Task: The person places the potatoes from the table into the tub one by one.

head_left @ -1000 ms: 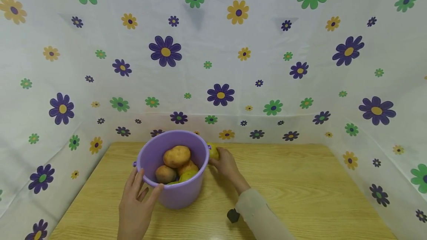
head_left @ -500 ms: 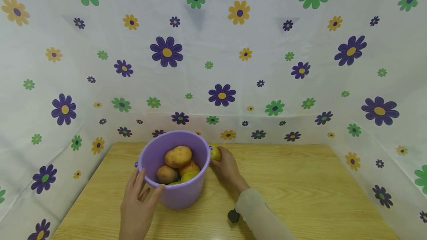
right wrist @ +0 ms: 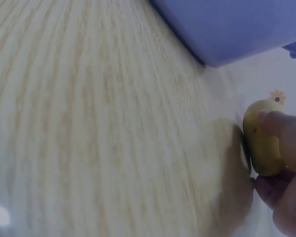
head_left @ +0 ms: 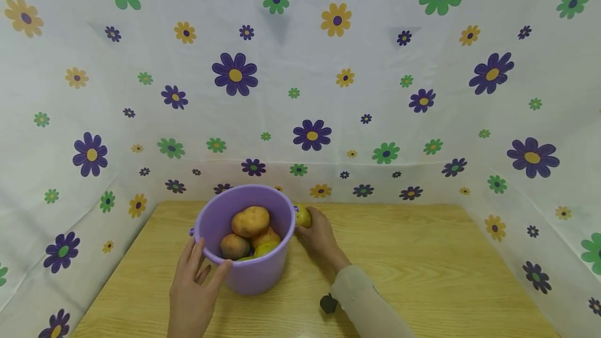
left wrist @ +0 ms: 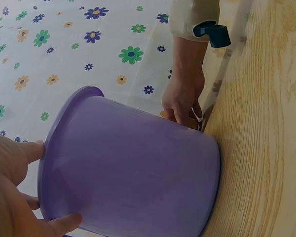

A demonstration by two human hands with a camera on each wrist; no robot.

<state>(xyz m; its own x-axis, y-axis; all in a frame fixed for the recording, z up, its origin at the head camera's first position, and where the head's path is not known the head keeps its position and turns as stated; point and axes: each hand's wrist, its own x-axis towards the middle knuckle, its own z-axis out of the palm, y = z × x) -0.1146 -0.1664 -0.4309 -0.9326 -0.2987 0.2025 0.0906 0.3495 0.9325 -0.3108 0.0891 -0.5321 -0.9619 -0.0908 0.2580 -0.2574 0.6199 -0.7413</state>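
A purple bucket (head_left: 255, 275) stands on the table, holding a large tan potato (head_left: 251, 221), a browner round one (head_left: 235, 246) and yellow-green produce (head_left: 266, 247). My left hand (head_left: 192, 288) touches the bucket's near left rim, its fingers spread along the edge and thumb on the outer wall. Beyond the bucket's right side, my right hand (head_left: 321, 236) holds a yellow-green oval fruit or vegetable (head_left: 302, 217) between thumb and fingers. In the right wrist view this oval piece (right wrist: 264, 140) lies low by the tabletop, and its exact kind cannot be told.
The wooden table (head_left: 404, 265) extends to the right and in front of the bucket. White flower-printed cloth (head_left: 300, 103) rises behind it and along both sides. A small dark device (head_left: 328, 304) is on the right sleeve's wrist (head_left: 352, 288).
The view has shifted slightly. Both hands, the bucket and the oval piece keep nearly the same places, with the right hand still holding the piece.
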